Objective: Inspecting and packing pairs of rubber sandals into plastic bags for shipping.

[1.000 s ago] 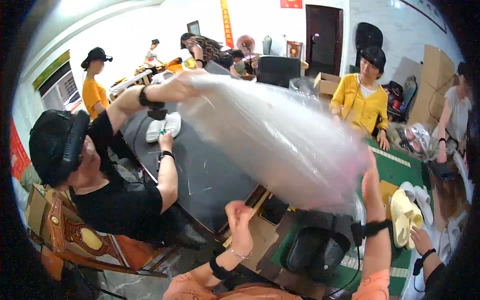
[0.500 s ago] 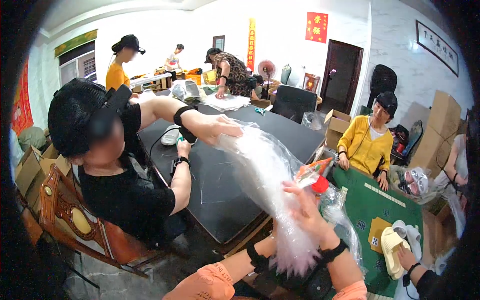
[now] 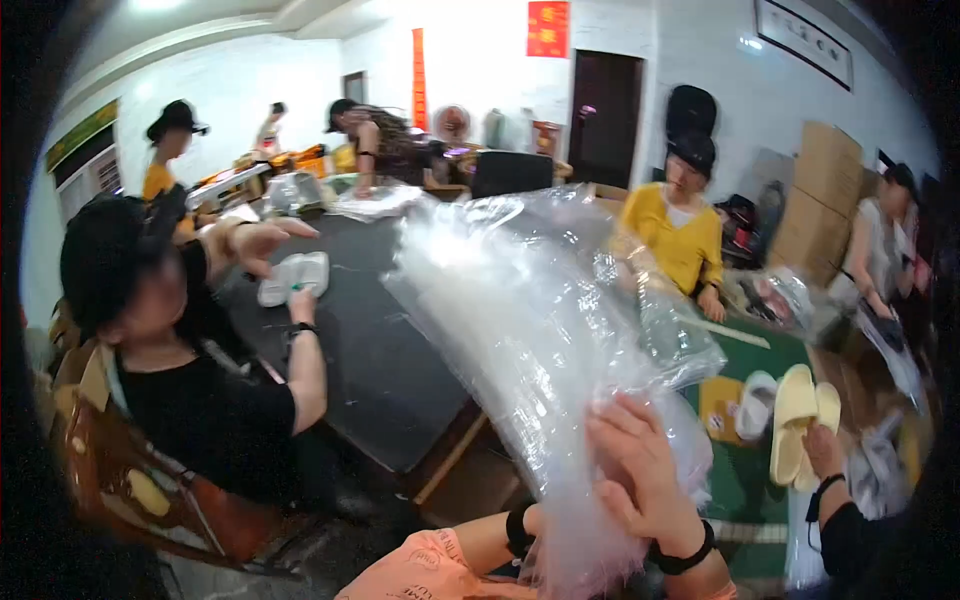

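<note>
1. Workroom background: a dark table [image 3: 370,360] with several seated people around it; the picture is blurred throughout.
2. Right hand [image 3: 640,480] grips a clear plastic bag stack [image 3: 530,330] near its lower end, fingers [image 3: 625,425] wrapped over the film.
3. Left hand is hidden behind the stack; its grip cannot be told. Only the left wrist strap [image 3: 517,532] shows.
4. Stack rises from the grip up and left, above the table edge. Film is glossy, wrinkled and translucent.
5. Yellow slippers [image 3: 800,420] lie to the right.

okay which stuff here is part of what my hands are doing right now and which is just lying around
In hand:
- stack of clear plastic bags
- right hand gripping its lower end
- left hand, hidden behind the bags

Lying about:
- yellow slippers
- white slippers on the dark table
- cardboard boxes
</note>
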The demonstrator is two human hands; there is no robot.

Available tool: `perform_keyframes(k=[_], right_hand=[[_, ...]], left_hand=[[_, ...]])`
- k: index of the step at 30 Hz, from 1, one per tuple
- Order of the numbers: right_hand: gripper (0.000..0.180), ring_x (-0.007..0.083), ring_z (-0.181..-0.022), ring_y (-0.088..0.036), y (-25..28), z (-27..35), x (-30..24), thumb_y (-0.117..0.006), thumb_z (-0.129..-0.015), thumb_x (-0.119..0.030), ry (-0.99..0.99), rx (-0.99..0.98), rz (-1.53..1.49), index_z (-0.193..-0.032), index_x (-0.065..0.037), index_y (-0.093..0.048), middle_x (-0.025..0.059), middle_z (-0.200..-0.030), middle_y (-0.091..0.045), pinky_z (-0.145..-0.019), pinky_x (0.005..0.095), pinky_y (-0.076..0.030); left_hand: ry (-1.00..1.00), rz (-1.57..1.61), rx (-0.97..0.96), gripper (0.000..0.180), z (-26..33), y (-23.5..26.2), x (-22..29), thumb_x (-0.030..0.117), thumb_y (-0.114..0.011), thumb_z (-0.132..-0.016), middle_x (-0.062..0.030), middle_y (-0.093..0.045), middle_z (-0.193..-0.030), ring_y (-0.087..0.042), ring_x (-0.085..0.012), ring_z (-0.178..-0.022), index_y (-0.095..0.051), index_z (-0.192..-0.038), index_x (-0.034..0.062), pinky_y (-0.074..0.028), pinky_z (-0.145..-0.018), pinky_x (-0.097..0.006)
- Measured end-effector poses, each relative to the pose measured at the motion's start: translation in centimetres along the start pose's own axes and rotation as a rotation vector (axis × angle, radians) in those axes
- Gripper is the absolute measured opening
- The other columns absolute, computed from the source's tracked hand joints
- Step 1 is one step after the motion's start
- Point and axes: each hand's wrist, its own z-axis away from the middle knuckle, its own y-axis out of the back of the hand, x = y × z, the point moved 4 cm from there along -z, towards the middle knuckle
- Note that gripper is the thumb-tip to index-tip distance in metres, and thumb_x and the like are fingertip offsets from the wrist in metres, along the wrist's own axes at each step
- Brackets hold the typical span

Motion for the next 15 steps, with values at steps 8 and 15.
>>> perform_keyframes(k=[8,15], right_hand=[[0.044,0.0355,-0.117,-0.038,8.3,6.9,0.8,-0.055,-0.075,-0.013,-0.365,0.258,0.514,-0.117,-0.002,-0.05,0.0163,-0.121,-0.048,-0.1,0.0432,-0.026],[0.042,0.034,-0.113,-0.04,12.3,14.6,2.3,-0.054,-0.077,-0.012,-0.62,0.448,0.829,-0.118,-0.003,-0.048,0.0148,-0.12,-0.049,-0.097,0.0425,-0.028]], left_hand=[[0.093,0.521,-0.504,0.036,-3.9,-13.1,2.3,0.024,-0.047,-0.089,-0.0116,-0.05,-0.11,-0.047,-0.0195,-0.099,-0.046,-0.116,0.0001,-0.036,-0.089,-0.034],[0.192,0.944,-0.934,0.035,-0.2,-22.2,1.4,0.023,-0.048,-0.089,-0.0108,-0.051,-0.107,-0.048,-0.0189,-0.097,-0.047,-0.114,-0.0002,-0.037,-0.087,-0.034]])
